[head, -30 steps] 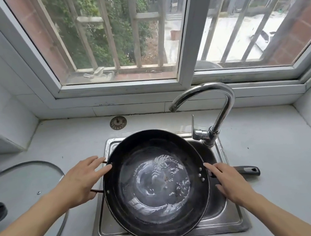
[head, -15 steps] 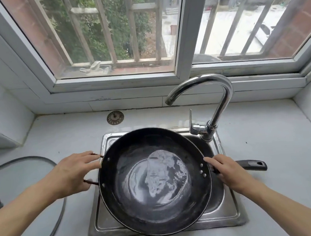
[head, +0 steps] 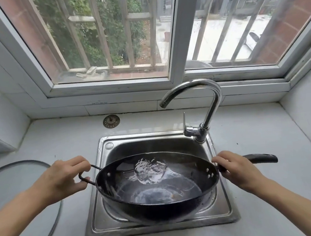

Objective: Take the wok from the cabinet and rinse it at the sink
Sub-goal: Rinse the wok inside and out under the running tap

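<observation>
A black wok (head: 158, 191) hangs over the steel sink (head: 224, 202), tipped with its far rim low, and water pools against its far inner wall. My left hand (head: 61, 179) grips the small loop handle on the wok's left side. My right hand (head: 237, 169) is wrapped around the long black handle (head: 259, 158) on the right. The chrome faucet (head: 205, 113) arches over the back of the sink; no water runs from its spout.
A glass lid (head: 16, 198) lies on the white counter at the left. A metal sink strainer (head: 111, 121) sits on the counter behind the sink. The window sill and tiled walls close in the back and both sides.
Both hands closed on the handles and tilted the wok away from me, so the water slid from its middle to the far side. The wok shifted toward the front of the sink.
</observation>
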`<action>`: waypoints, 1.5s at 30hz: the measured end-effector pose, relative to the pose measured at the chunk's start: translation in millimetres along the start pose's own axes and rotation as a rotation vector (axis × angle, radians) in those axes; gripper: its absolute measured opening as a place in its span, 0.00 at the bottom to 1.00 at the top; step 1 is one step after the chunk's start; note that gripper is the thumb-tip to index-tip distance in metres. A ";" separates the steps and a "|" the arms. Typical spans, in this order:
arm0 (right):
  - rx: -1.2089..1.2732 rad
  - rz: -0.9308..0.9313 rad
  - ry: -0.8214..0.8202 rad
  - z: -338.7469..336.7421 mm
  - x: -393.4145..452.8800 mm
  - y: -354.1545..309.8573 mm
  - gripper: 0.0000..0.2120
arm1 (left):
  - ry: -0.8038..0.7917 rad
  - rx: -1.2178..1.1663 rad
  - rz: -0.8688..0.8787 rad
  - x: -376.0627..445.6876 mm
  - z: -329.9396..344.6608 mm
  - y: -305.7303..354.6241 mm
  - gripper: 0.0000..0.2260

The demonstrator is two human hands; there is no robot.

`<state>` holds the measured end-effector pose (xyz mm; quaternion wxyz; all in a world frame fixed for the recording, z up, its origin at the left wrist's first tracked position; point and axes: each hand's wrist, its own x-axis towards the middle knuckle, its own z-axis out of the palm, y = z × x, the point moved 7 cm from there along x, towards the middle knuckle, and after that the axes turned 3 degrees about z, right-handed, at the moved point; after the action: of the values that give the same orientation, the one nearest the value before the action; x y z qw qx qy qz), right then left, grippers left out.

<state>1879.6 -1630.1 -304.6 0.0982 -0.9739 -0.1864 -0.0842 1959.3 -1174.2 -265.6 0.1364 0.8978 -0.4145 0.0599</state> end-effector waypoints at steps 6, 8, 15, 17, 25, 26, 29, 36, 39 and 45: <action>-0.136 -0.032 0.013 -11.4 3.9 -6.6 0.25 | -0.142 -0.055 -0.090 -9.6 10.4 -5.6 0.10; -0.145 -0.044 -0.017 -10.1 2.1 -8.0 0.27 | -0.141 -0.075 -0.106 -12.4 12.5 -6.2 0.11; -0.127 -0.045 0.004 -13.9 1.6 -16.0 0.31 | -0.057 0.075 -0.009 -14.2 8.5 4.7 0.06; -0.115 -0.041 0.014 -16.0 3.3 -17.8 0.31 | -0.031 0.132 0.028 -16.2 9.0 8.4 0.04; -0.033 0.014 -0.012 -24.0 9.3 -15.0 0.31 | -0.119 -0.094 -0.116 -19.0 1.5 2.9 0.08; -0.028 0.006 -0.012 -25.1 9.5 -16.2 0.30 | -0.124 -0.127 -0.143 -19.2 0.9 0.7 0.08; -0.052 -0.014 -0.019 -26.8 10.4 -17.6 0.30 | -0.081 -0.139 -0.177 -17.2 -5.7 -2.7 0.08; -0.091 -0.045 -0.007 -31.4 12.9 -22.2 0.27 | -0.037 0.115 -0.039 -16.8 -9.3 9.3 0.06; -0.079 -0.024 -0.018 -30.7 13.1 -20.9 0.27 | -0.074 0.098 -0.082 -20.3 -6.5 6.5 0.08; -0.051 -0.017 -0.058 -26.9 11.1 -16.6 0.26 | -0.104 -0.103 -0.244 -22.7 -5.5 -4.4 0.10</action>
<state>1880.0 -1617.1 -273.7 0.0672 -0.9765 -0.1951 -0.0615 1948.0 -1153.3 -266.2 0.1669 0.9352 -0.3114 -0.0252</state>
